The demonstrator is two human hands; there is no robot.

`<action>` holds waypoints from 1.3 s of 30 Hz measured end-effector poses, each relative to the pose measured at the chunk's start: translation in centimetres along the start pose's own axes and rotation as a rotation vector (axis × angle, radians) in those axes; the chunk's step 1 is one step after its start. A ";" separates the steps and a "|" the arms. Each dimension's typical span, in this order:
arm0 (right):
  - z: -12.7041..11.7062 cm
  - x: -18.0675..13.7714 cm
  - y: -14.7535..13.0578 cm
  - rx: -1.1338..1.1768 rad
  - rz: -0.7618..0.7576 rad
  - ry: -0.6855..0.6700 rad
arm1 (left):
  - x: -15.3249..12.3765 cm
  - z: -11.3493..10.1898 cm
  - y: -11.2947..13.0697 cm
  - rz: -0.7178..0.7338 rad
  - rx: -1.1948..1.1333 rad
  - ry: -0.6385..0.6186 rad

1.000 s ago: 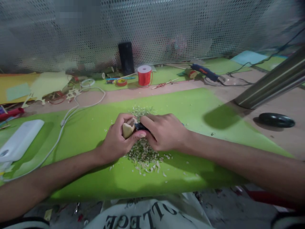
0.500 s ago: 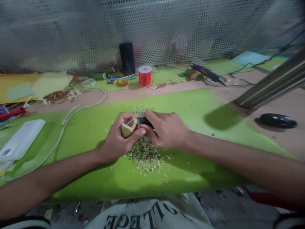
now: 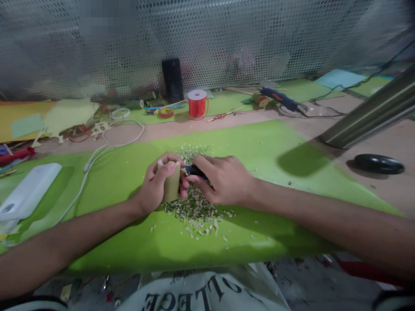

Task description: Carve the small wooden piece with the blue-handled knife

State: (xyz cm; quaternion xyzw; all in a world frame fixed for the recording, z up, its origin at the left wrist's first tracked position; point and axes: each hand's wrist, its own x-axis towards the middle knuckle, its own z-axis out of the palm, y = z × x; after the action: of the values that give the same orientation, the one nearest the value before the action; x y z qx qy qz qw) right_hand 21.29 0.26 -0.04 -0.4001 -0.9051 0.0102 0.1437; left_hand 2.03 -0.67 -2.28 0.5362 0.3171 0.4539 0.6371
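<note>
My left hand [image 3: 154, 183] is wrapped round a short pale bamboo tube [image 3: 171, 185], held nearly upright with the thumb across its top edge. The tube's rim looks notched. In my right hand [image 3: 227, 179] is a black-handled knife [image 3: 195, 171], its dark blade pointing left toward the tube. Fingers hide part of the blade, and I cannot tell whether it touches the bamboo. Beneath both hands lies a heap of green and pale shavings [image 3: 197, 211] on the green mat [image 3: 113, 233].
Behind the mat stand a red thread spool [image 3: 197, 106] and a black phone [image 3: 173, 80] leaning on the mesh. A glue gun [image 3: 280, 99], a metal post [image 3: 366, 112] and a black oval object [image 3: 378, 164] are on the right. Left lies a white power bank [image 3: 30, 190] with its cable.
My left hand has turned the bamboo tube from showing its open end to standing nearly upright, side toward me. The right hand with the knife has shifted slightly left.
</note>
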 end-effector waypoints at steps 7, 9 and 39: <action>0.2 0.0 0.0 -0.003 -0.014 0.001 | 0.3 0.5 0.1 -0.037 -0.113 0.018; 0.2 0.0 0.0 -0.002 -0.022 0.001 | 0.3 0.5 0.2 -0.036 -0.110 0.014; 0.3 0.2 0.1 0.088 0.049 -0.033 | 0.1 -0.3 -0.3 -0.005 -0.102 -0.002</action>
State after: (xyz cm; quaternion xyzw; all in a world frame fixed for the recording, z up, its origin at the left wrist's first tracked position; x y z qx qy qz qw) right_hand 21.11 0.54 -0.30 -0.4150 -0.8960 0.0601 0.1462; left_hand 1.91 -0.46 -2.59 0.5027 0.2943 0.4674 0.6650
